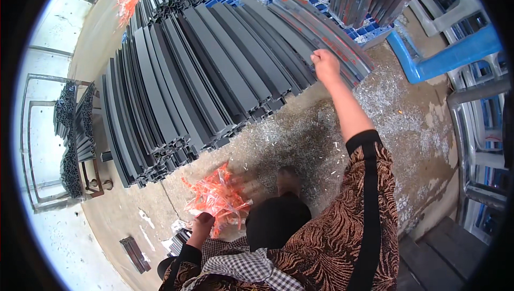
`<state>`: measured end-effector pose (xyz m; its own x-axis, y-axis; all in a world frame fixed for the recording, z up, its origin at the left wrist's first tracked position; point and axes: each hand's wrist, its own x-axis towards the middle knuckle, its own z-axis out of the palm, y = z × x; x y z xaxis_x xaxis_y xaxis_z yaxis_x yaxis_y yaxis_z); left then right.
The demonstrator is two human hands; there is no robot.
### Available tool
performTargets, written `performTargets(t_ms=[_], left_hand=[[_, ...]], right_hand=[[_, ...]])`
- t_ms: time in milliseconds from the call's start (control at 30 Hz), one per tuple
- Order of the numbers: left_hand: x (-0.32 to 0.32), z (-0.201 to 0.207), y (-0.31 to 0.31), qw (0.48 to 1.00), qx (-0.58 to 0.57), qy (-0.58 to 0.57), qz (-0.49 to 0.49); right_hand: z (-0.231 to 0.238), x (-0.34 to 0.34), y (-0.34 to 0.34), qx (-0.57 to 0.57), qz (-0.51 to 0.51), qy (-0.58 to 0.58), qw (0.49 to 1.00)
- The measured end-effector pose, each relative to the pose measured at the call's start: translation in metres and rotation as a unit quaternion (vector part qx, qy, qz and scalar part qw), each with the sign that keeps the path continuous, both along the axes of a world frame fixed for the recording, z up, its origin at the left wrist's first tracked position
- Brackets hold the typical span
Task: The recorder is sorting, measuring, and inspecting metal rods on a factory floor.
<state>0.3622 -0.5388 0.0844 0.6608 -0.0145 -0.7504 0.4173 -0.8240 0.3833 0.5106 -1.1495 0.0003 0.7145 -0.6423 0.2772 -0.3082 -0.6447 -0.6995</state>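
Leftmost, a broad pile of long dark grey channelled profiles (206, 77) fans across the view, its near ends ragged, with hollow and folded sections showing. Below its near edge, the left hand (202, 223) hangs just beside, or perhaps in front of, a loose heap of orange and clear plastic strips (218, 197) on the floor. Its fingers are too dark and foreshortened for me to tell whether they are spread, closed or holding anything.

Farther right, along the pile's right side, lies a long flat smooth grey strip (278, 22). It probably handles as stiff along its length yet slightly springy, light for its size and liable to slide on its neighbours; its thin edges could chip or scratch. Pinching both long edges near the closer end should suit it, with a second hold farther along against sagging. The strip looks matt, plain and straight-edged, its curve likely due to the lens. At its near end is the right hand (325, 66), narrow, fingers curled in; whether it actually grips the strip I cannot tell. Rightmost lie grey profiles with red markings (334, 39), just beside that hand.
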Motion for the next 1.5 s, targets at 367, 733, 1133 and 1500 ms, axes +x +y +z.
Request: performTargets(t_ms=[367, 733, 1133, 1500], left_hand=[[-0.005, -0.018, 0.007, 1.000, 0.016, -0.009, -0.020], [-0.012, -0.033, 0.023, 0.999, 0.009, -0.015, -0.029], [-0.025, -0.041, 0.046, 0.999, 0.038, -0.011, -0.012], [-0.026, -0.026, 0.031, 1.000, 0.012, -0.016, -0.003]], right_hand=[[0.004, -0.032, 0.044, -0.252, 0.119, 0.082, 0.957], [-0.011, -0.069, 0.024, -0.187, -0.080, 0.072, 0.976], [-0.023, -0.056, -0.014, -0.290, -0.051, 0.273, 0.916], [0.039, -0.035, -0.021, 0.013, -0.081, 0.188, 0.979]])
